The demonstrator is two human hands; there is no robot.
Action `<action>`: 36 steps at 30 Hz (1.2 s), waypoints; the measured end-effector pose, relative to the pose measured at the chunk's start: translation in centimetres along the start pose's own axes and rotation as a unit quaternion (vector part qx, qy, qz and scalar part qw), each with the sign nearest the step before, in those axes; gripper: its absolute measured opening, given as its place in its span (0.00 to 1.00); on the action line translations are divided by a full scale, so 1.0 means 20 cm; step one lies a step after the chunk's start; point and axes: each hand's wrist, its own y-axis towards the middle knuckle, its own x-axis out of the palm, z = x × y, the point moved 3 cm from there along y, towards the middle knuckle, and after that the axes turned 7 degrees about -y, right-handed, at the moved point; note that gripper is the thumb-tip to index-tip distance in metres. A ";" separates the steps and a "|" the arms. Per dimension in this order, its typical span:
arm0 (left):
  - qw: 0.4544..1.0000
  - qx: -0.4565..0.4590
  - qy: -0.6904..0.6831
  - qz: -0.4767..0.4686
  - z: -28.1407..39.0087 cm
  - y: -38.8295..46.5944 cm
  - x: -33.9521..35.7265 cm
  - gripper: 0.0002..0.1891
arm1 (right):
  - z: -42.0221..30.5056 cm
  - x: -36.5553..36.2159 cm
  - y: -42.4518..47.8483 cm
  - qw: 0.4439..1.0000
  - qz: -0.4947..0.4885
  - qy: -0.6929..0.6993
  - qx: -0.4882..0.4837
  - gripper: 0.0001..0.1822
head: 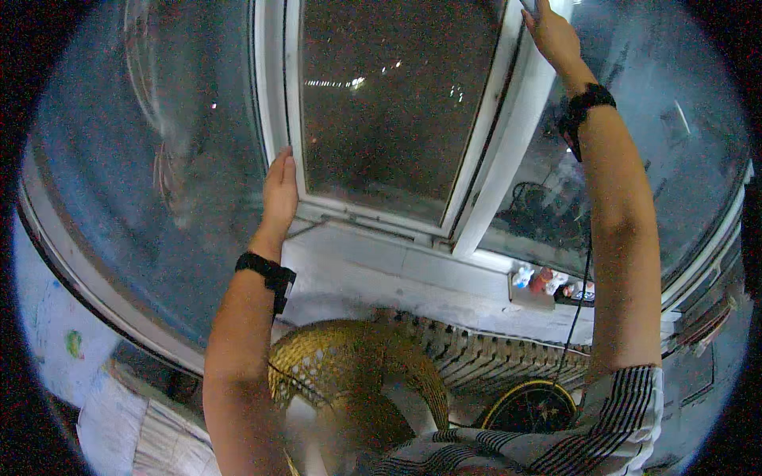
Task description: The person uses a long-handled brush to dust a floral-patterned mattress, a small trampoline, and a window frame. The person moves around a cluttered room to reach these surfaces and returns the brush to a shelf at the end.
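Note:
Both arms reach up at a white-framed window with dark night behind its pane. At the left, my left hand lies with its fingers together along the edge of an open glazed sash, near the window frame; how firmly it holds cannot be told. My right hand is raised at the upper right beside the white frame post, its fingers around a grey object cut off by the picture's top, kind unclear. A black band is on the left wrist and another on the right.
Below the window runs a white sill. A small box of mixed items stands on it at the right. A ribbed radiator, a woven yellow wicker item and a round black thing with a yellow rim are lower down.

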 end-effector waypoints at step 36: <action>0.955 -0.241 -0.174 -0.009 -0.16 -0.81 -0.29 0.23 | 0.13 0.37 -2.45 0.890 -0.407 0.078 -0.191 0.17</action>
